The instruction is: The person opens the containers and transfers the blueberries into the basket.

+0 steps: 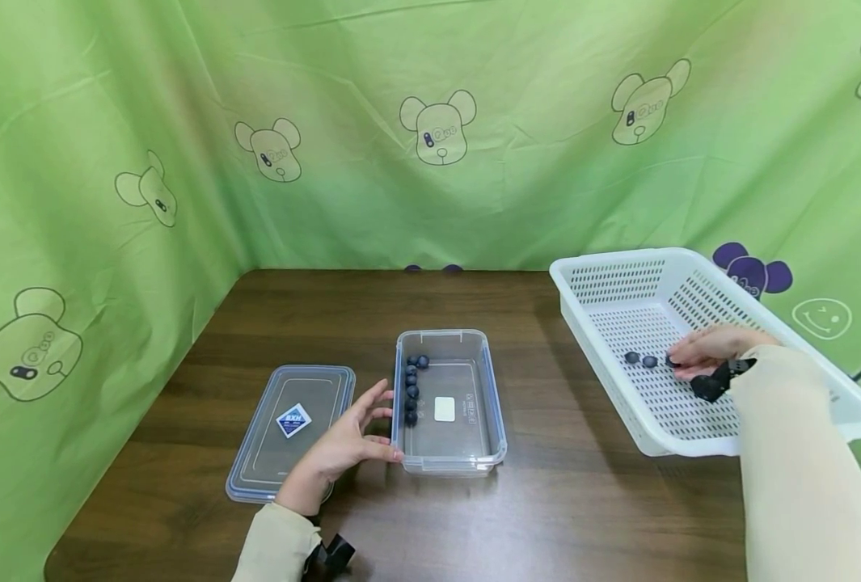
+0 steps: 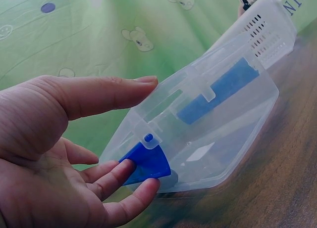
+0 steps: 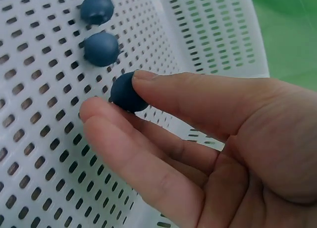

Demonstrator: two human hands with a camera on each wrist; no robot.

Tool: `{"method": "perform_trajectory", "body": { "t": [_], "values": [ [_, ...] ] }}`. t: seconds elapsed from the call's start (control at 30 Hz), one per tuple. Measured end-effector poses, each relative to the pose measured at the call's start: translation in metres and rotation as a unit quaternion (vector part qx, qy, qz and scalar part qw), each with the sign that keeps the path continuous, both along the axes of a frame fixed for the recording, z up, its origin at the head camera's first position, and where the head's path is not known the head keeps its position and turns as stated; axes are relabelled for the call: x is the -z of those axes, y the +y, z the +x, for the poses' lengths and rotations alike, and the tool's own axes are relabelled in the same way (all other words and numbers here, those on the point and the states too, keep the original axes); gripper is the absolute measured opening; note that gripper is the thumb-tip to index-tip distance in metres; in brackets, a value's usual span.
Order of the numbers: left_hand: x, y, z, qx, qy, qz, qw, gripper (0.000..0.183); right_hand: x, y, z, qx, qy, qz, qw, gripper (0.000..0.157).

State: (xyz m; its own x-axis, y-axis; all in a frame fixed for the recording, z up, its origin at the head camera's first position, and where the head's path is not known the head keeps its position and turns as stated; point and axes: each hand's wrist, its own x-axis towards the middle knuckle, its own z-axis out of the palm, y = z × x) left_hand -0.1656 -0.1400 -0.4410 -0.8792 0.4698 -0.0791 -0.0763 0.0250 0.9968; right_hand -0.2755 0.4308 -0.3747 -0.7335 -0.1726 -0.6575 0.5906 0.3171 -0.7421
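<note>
My right hand [image 1: 721,343] is inside the white perforated basket [image 1: 597,364]. In the right wrist view, its thumb and fingers pinch a dark blueberry [image 3: 125,92] low over the basket floor. Two more blueberries, one of them nearest the held one [image 3: 101,49], lie in line with it. My left hand [image 1: 343,447] touches the left side of a clear plastic container [image 1: 466,372], its fingers spread and loosely bent along the wall. Inside the container, several blueberries [image 1: 411,392] line the left wall. The left wrist view shows the thumb by the rim and fingertips near a blue clip [image 2: 148,163].
Left of the container lies a clear lid [image 1: 263,461] with blue edging and a diamond label, partly behind the left hand. Everything stands on a dark wooden table [image 1: 546,517]. A green printed cloth [image 1: 357,210] hangs behind and at the sides.
</note>
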Motion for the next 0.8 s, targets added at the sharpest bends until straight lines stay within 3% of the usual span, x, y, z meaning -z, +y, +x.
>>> {"method": "perform_trajectory", "body": {
  "t": [0.33, 0.5, 0.8],
  "values": [
    [-0.0012, 0.0004, 0.0004, -0.002, -0.001, 0.001, 1.0000, 0.108, -0.0008, -0.0035, 0.0017, -0.038, 0.006, 0.048, 0.998, 0.023],
    [-0.0017, 0.0008, 0.0012, -0.006, 0.001, 0.000, 1.0000, 0.107, 0.0014, -0.0024, -0.0001, -0.020, -0.005, 0.027, 0.999, 0.027],
    [-0.0014, 0.0010, 0.0012, -0.006, 0.003, 0.003, 1.0000, 0.108, -0.0055, -0.0023, -0.0057, 0.000, 0.017, 0.014, 1.000, 0.024]
  ]
}}
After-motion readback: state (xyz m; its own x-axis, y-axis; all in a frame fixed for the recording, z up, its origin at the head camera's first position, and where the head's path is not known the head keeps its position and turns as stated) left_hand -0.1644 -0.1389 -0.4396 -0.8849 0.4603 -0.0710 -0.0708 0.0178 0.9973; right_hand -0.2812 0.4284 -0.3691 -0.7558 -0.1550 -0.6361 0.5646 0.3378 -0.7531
